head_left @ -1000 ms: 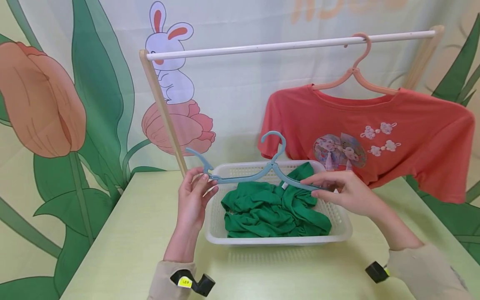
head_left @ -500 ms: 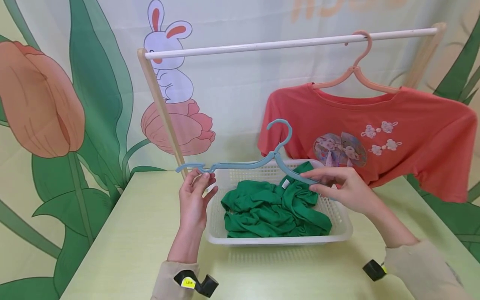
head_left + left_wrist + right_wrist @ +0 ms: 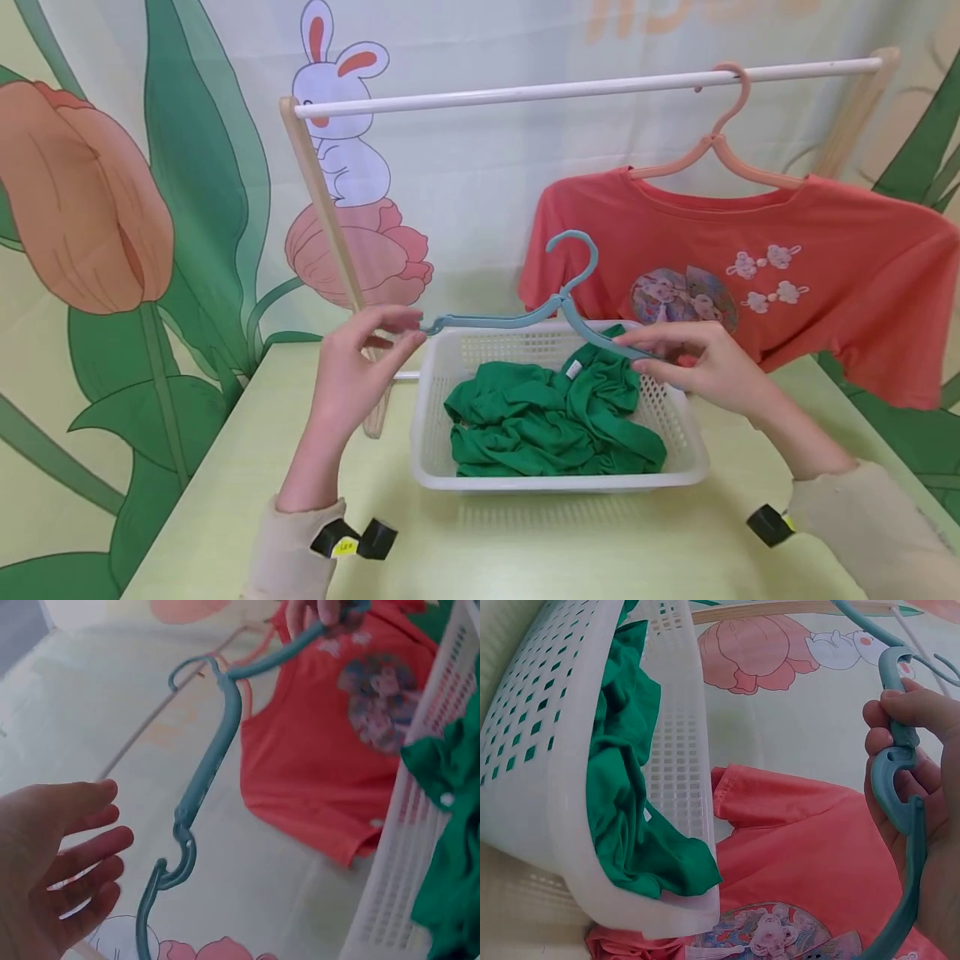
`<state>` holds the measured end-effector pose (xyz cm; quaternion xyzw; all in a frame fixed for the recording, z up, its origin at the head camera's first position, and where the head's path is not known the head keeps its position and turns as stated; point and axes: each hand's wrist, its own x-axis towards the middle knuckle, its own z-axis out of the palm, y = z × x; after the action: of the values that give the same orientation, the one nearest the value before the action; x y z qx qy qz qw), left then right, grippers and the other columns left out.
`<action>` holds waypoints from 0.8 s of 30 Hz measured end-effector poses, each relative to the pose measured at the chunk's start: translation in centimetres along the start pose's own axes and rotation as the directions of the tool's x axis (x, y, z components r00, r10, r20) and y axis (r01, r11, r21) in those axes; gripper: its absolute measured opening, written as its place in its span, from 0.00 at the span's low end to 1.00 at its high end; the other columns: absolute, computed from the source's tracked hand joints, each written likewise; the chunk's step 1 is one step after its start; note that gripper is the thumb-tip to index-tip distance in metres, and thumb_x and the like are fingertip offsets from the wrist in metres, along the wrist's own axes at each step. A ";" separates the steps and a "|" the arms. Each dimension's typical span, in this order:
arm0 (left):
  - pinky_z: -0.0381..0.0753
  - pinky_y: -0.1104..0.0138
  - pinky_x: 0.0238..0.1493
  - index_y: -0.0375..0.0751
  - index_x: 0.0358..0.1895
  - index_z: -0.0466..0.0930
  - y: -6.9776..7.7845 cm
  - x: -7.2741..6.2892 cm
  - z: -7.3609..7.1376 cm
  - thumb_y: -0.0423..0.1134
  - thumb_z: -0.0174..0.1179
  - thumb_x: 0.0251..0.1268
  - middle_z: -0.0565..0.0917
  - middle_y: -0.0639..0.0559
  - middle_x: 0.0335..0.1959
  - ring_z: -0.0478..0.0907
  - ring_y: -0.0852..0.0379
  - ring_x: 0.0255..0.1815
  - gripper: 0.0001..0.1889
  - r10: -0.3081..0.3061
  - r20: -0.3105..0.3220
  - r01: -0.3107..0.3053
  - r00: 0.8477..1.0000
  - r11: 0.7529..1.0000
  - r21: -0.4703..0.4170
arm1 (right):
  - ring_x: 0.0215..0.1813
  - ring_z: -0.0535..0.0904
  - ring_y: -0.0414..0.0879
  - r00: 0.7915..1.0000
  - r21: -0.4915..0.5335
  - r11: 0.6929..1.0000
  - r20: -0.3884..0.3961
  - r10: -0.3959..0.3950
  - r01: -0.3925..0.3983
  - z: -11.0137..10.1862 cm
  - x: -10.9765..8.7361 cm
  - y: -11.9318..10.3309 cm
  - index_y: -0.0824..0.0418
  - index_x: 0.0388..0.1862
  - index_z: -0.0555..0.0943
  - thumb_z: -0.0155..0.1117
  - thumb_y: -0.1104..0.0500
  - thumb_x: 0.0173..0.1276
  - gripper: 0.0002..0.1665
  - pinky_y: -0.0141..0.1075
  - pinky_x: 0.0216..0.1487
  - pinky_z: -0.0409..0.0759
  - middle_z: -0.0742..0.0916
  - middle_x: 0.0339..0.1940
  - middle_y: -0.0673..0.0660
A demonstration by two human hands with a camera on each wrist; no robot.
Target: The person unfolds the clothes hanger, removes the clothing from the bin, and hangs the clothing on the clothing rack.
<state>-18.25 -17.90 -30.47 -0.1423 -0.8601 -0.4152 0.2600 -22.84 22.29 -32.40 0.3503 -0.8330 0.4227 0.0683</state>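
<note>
A light blue folding clothes hanger [image 3: 487, 321] hangs in the air over the back of a white basket [image 3: 562, 482], its hook upward. My right hand [image 3: 697, 358] pinches one of its arms between thumb and fingers; the right wrist view shows the fingers curled round the hanger [image 3: 894, 671] near a joint. Beside the opposite end is my left hand [image 3: 352, 358]. In the left wrist view this left hand [image 3: 52, 862] has spread, relaxed fingers, apart from the hanger [image 3: 217, 742]. Crumpled in the basket lies a green garment [image 3: 547, 425] with a small white tag.
Behind the basket stands a rack with a white rod [image 3: 487, 97] and wooden posts. From its right part hangs a red T-shirt [image 3: 787, 233] on a pink hanger [image 3: 678, 162]. All of this is on a pale table [image 3: 300, 400] before a printed backdrop.
The hanger has risen slightly, and its left end segment has swung down and out behind my left hand. That hand has let go and moved left. My right hand keeps its hold.
</note>
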 end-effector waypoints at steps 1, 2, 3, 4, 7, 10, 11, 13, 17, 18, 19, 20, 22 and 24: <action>0.80 0.62 0.50 0.45 0.50 0.85 -0.1 0.6 -0.2 0.40 0.71 0.59 0.88 0.49 0.45 0.81 0.53 0.50 0.15 0.052 0.002 -0.052 0.999 0.998 0.035 | 0.28 0.77 0.41 1.000 -0.006 1.000 0.005 0.022 -0.022 -0.1 0.0 -0.1 0.51 0.55 0.84 0.70 0.65 0.63 0.22 0.32 0.24 0.74 0.88 0.45 0.37; 0.79 0.59 0.54 0.45 0.51 0.85 -0.3 1.0 -0.3 0.40 0.71 0.59 0.87 0.49 0.47 0.79 0.51 0.54 0.17 0.092 0.019 -0.093 0.996 0.994 0.065 | 0.28 0.77 0.42 0.999 -0.012 0.999 0.009 0.042 -0.042 -0.2 -0.1 -0.2 0.50 0.55 0.84 0.70 0.64 0.63 0.21 0.32 0.23 0.74 0.88 0.44 0.38; 0.77 0.55 0.57 0.45 0.53 0.84 -0.5 1.5 -0.4 0.39 0.71 0.58 0.87 0.49 0.50 0.77 0.50 0.57 0.18 0.118 0.053 -0.122 0.992 0.989 0.083 | 0.29 0.77 0.42 0.998 -0.014 0.998 0.014 0.057 -0.057 -0.2 -0.1 -0.2 0.49 0.56 0.84 0.70 0.63 0.64 0.21 0.32 0.24 0.75 0.88 0.44 0.39; 0.77 0.53 0.59 0.46 0.55 0.83 -0.8 1.8 -0.5 0.39 0.71 0.58 0.86 0.49 0.51 0.77 0.49 0.58 0.20 0.132 0.100 -0.141 0.986 0.986 0.092 | 0.29 0.77 0.42 0.997 -0.017 0.998 0.018 0.068 -0.068 -0.3 -0.2 -0.3 0.49 0.56 0.84 0.70 0.62 0.64 0.21 0.32 0.24 0.74 0.88 0.44 0.40; 0.79 0.54 0.57 0.48 0.58 0.82 -1.7 2.6 -0.3 0.40 0.69 0.61 0.86 0.51 0.50 0.81 0.53 0.54 0.20 0.108 0.273 -0.135 0.956 0.987 0.082 | 0.28 0.77 0.42 0.997 -0.018 0.998 0.034 0.068 -0.067 -0.5 -0.2 -0.3 0.49 0.56 0.83 0.70 0.62 0.64 0.21 0.32 0.23 0.74 0.89 0.43 0.44; 0.84 0.61 0.43 0.49 0.56 0.83 -2.4 2.9 0.0 0.41 0.66 0.65 0.88 0.53 0.44 0.83 0.57 0.40 0.17 0.072 0.396 -0.110 0.915 0.991 0.074 | 0.28 0.78 0.42 0.997 -0.012 0.999 0.064 0.052 -0.051 -0.7 -0.2 -0.2 0.51 0.57 0.82 0.70 0.64 0.64 0.22 0.32 0.25 0.75 0.89 0.42 0.46; 0.83 0.64 0.39 0.49 0.55 0.83 -2.6 2.9 0.2 0.41 0.65 0.65 0.88 0.54 0.42 0.83 0.58 0.36 0.15 0.066 0.414 -0.105 0.908 0.992 0.074 | 0.29 0.79 0.42 0.996 -0.012 0.999 0.077 0.042 -0.042 -0.8 -0.1 -0.2 0.51 0.57 0.82 0.70 0.65 0.64 0.23 0.32 0.27 0.77 0.89 0.41 0.46; 0.81 0.68 0.33 0.48 0.53 0.85 -2.8 2.9 0.5 0.41 0.65 0.66 0.88 0.53 0.40 0.81 0.58 0.31 0.13 0.067 0.422 -0.108 0.904 0.991 0.074 | 0.31 0.81 0.42 0.994 -0.016 1.000 0.106 0.024 -0.022 -0.9 0.0 -0.1 0.52 0.58 0.80 0.69 0.66 0.63 0.24 0.32 0.30 0.80 0.88 0.40 0.46; 0.79 0.70 0.28 0.46 0.51 0.86 -3.1 2.6 1.0 0.39 0.65 0.66 0.88 0.51 0.41 0.78 0.59 0.29 0.12 0.060 0.404 -0.090 0.913 0.994 0.056 | 0.32 0.81 0.41 0.989 -0.047 0.999 0.148 0.002 0.005 -1.0 0.4 -0.2 0.52 0.59 0.78 0.70 0.66 0.63 0.26 0.32 0.32 0.81 0.87 0.40 0.49; 0.79 0.70 0.28 0.46 0.51 0.86 -3.2 2.5 1.2 0.39 0.65 0.66 0.88 0.51 0.42 0.78 0.59 0.29 0.12 0.054 0.402 -0.079 0.914 0.996 0.048 | 0.31 0.81 0.40 0.988 -0.057 0.998 0.154 -0.002 0.011 -1.0 0.5 -0.3 0.52 0.60 0.77 0.69 0.66 0.63 0.26 0.31 0.32 0.80 0.87 0.40 0.50; 0.79 0.70 0.27 0.46 0.51 0.86 -3.1 2.4 1.3 0.39 0.65 0.66 0.88 0.50 0.41 0.78 0.59 0.29 0.12 0.044 0.400 -0.066 0.915 0.997 0.041 | 0.31 0.80 0.39 0.988 -0.065 0.998 0.153 -0.011 0.021 -0.9 0.6 -0.4 0.52 0.59 0.77 0.70 0.66 0.63 0.27 0.30 0.31 0.80 0.87 0.40 0.51; 0.78 0.70 0.26 0.46 0.51 0.86 -3.2 2.3 1.5 0.39 0.65 0.66 0.88 0.50 0.41 0.78 0.58 0.29 0.12 0.034 0.399 -0.053 0.916 0.998 0.036 | 0.31 0.79 0.39 0.989 -0.078 0.997 0.146 -0.015 0.026 -0.7 0.7 -0.5 0.52 0.59 0.77 0.70 0.66 0.62 0.26 0.30 0.30 0.79 0.87 0.39 0.51; 0.76 0.70 0.25 0.46 0.51 0.86 -3.1 2.1 1.8 0.39 0.65 0.66 0.88 0.50 0.41 0.77 0.58 0.29 0.12 0.014 0.396 -0.027 0.918 0.999 0.026 | 0.32 0.79 0.38 0.993 -0.106 0.994 0.118 -0.019 0.031 -0.3 0.9 -0.7 0.52 0.58 0.77 0.70 0.66 0.62 0.26 0.30 0.30 0.79 0.86 0.38 0.50; 0.75 0.70 0.25 0.47 0.50 0.86 -3.0 2.0 2.1 0.39 0.64 0.66 0.88 0.50 0.41 0.77 0.58 0.30 0.11 -0.002 0.387 -0.008 0.922 1.000 0.025 | 0.34 0.79 0.37 0.997 -0.139 0.990 0.072 -0.015 0.025 0.1 1.1 -0.9 0.53 0.56 0.78 0.71 0.66 0.62 0.24 0.29 0.31 0.80 0.86 0.38 0.49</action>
<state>-21.91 -18.04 -32.31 -0.2193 -0.8995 -0.3675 0.0875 -23.06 21.28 -31.47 0.3676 -0.8590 0.3499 0.0676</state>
